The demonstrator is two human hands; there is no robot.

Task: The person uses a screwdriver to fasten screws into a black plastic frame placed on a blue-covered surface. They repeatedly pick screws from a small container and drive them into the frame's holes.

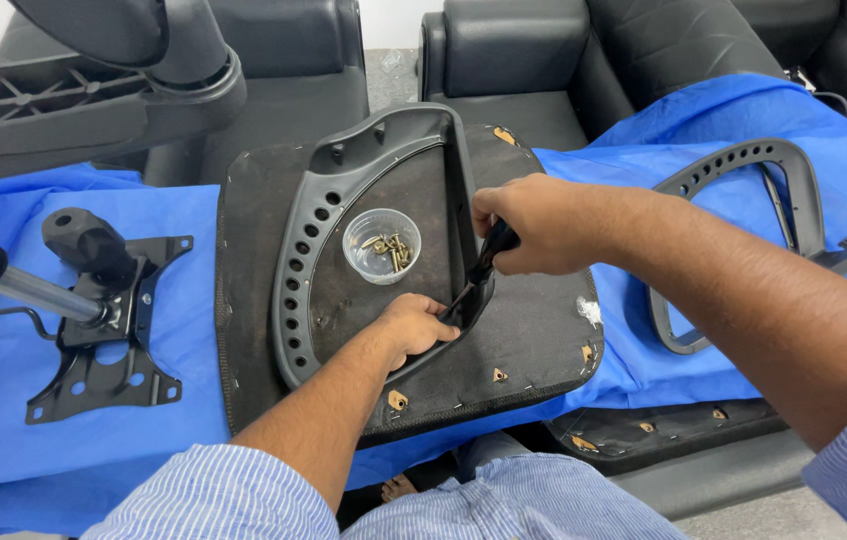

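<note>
surface: blue sheet (184,420) | on it: upturned seat pad (534,340); black metal chair mechanism (109,320); second grey armrest (744,200) lay at right
</note>
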